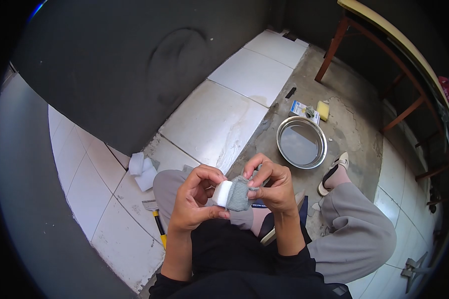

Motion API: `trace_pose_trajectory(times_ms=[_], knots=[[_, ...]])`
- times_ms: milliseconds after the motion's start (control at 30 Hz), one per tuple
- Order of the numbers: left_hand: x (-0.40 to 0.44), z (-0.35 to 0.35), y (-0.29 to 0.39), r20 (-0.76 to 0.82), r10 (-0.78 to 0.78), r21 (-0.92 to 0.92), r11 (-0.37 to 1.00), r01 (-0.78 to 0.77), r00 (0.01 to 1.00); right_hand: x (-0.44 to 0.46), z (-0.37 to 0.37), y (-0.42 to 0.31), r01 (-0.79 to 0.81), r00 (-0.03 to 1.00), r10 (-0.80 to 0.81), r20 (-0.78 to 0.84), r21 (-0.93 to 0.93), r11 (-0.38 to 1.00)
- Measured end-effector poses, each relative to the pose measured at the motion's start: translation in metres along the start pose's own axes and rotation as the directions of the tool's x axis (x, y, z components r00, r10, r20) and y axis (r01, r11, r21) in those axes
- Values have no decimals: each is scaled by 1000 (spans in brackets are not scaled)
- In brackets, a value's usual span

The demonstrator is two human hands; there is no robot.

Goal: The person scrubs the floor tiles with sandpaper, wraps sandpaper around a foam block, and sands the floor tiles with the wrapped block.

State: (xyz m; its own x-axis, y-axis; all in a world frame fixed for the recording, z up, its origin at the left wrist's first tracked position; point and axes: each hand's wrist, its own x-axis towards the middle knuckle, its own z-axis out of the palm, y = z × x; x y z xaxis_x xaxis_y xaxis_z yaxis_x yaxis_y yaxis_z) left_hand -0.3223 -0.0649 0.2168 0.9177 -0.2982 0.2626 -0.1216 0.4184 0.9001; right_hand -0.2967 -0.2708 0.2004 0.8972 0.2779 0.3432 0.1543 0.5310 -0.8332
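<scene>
In front of my lap, my left hand [197, 194] grips a white foam-like block [220, 193] between thumb and fingers. A grey ribbed cloth [239, 194] covers the block's right end. My right hand [270, 185] pinches the loose edge of that cloth with thumb and fingertips. Whether the cloth is a sock or a cut piece I cannot tell. Part of the block is hidden inside it.
A metal basin of water [300, 142] stands on the concrete ahead. Behind it are a small box [304, 110] and a yellow sponge [323, 110]. White crumpled pieces [143, 172] and a yellow-handled scraper [158, 224] lie left. A wooden table [379, 45] stands at the upper right.
</scene>
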Motion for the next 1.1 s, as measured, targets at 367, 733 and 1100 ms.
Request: trace_pose_trajectory(times_ms=[367, 733, 1100], knots=[[-1, -1, 5, -38, 30, -13, 999, -31, 999, 2, 9, -6, -43, 998, 43, 36, 6, 999], [0, 2, 10, -59, -55, 0, 998, 55, 997, -2, 23, -16, -82, 990, 66, -121, -129, 988], [12, 12, 11, -149, 148, 318, 943, -94, 978, -2, 23, 1, -77, 968, 130, -216, 240, 968]])
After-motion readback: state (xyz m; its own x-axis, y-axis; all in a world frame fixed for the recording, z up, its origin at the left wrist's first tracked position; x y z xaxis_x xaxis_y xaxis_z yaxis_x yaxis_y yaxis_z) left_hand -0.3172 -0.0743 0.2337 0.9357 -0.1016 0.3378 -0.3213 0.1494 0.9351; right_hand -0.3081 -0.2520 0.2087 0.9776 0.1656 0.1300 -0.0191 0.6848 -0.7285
